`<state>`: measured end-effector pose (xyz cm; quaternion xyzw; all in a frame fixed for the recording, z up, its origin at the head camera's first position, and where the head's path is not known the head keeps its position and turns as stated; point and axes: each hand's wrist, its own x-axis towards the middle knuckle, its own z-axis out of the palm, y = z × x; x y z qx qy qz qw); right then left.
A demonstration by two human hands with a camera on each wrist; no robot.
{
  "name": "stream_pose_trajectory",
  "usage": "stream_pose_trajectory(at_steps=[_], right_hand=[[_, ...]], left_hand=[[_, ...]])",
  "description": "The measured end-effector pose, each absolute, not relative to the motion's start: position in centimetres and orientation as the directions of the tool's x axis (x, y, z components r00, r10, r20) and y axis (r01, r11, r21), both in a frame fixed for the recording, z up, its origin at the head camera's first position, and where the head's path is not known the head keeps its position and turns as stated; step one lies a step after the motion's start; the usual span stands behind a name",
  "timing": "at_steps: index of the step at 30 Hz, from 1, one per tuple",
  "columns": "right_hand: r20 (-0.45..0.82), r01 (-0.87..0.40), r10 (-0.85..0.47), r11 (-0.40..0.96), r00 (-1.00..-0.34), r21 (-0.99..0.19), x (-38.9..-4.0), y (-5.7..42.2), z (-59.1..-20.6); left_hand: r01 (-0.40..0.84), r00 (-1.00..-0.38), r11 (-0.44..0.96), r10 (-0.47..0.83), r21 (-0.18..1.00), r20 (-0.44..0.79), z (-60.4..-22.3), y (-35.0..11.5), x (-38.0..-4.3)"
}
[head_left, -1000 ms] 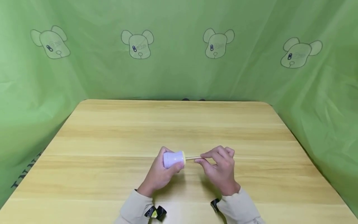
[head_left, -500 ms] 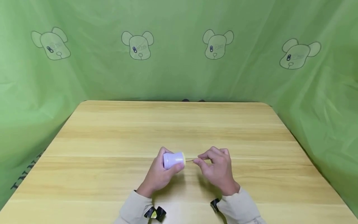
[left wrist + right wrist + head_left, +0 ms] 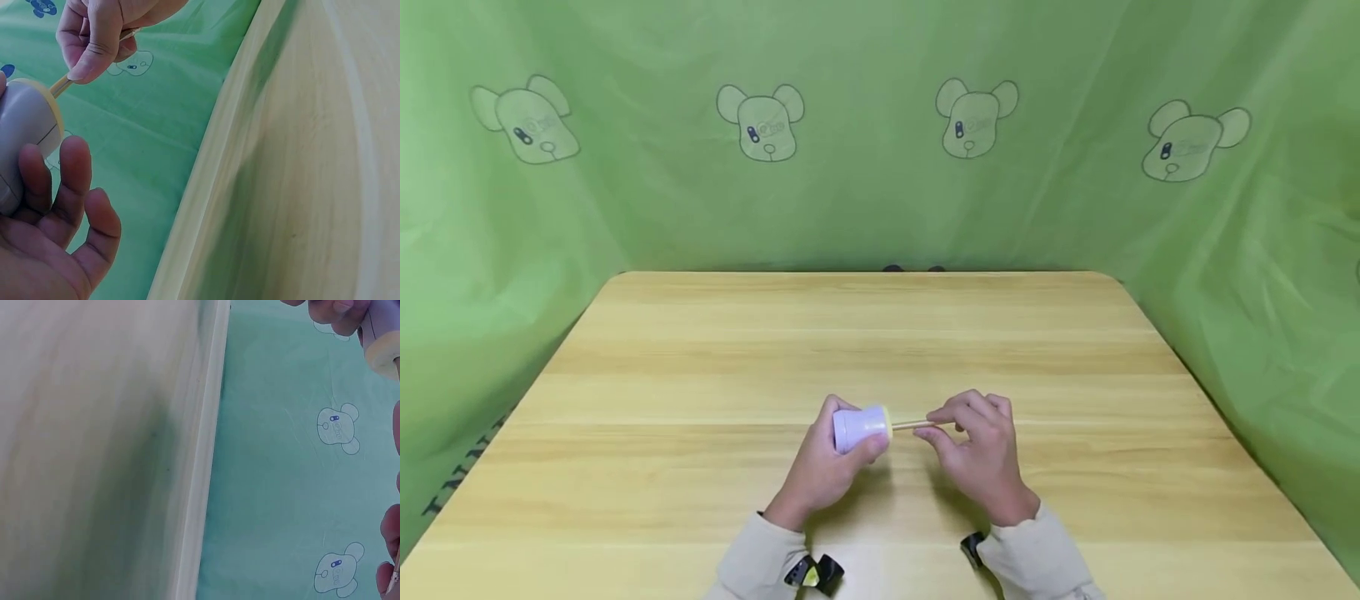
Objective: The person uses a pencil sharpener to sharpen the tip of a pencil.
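Note:
A lavender, waisted barrel that looks like a pencil sharpener [image 3: 860, 429], with a pale yellow rim, lies sideways in my left hand [image 3: 820, 475]. The left thumb rests along its near side. From the yellow end sticks a thin pencil [image 3: 910, 425]; its inner end is hidden inside the barrel. My right hand [image 3: 987, 454] pinches the pencil between thumb and forefinger, a short way from the rim. In the left wrist view, the pencil's outer end shows behind the right fingers [image 3: 100, 47]. The right wrist view catches only the edge of the sharpener [image 3: 382, 347].
Both hands are above a light wooden table [image 3: 880, 333], near its front. Green curtains [image 3: 865, 208] with printed bear heads hang behind and at both sides. Black straps with small devices [image 3: 816, 573] are at the cuffs.
My right hand has shifted slightly left along the pencil, nearer to the sharpener, and its fingers have rolled a little. The left hand keeps its hold. The head view has shifted slightly.

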<state>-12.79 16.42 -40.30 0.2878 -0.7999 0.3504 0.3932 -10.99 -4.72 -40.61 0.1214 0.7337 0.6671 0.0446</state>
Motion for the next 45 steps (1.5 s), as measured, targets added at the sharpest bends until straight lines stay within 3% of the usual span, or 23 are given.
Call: stream_pose_trajectory(at_steps=[14,45], right_hand=[[0.847,-0.752,-0.198,0.587,-0.494,-0.301,-12.90,16.72,-39.93],[0.844,-0.756,-0.189,0.570,-0.501,-0.321,-12.95,16.84,-40.11]], left_hand=[[0.140,-0.963,0.097,0.244,0.985,0.113,-40.46,-4.54,-10.91],[0.187,-0.955,0.100,0.252,0.977,0.157,-40.56,-4.64,-10.84]])
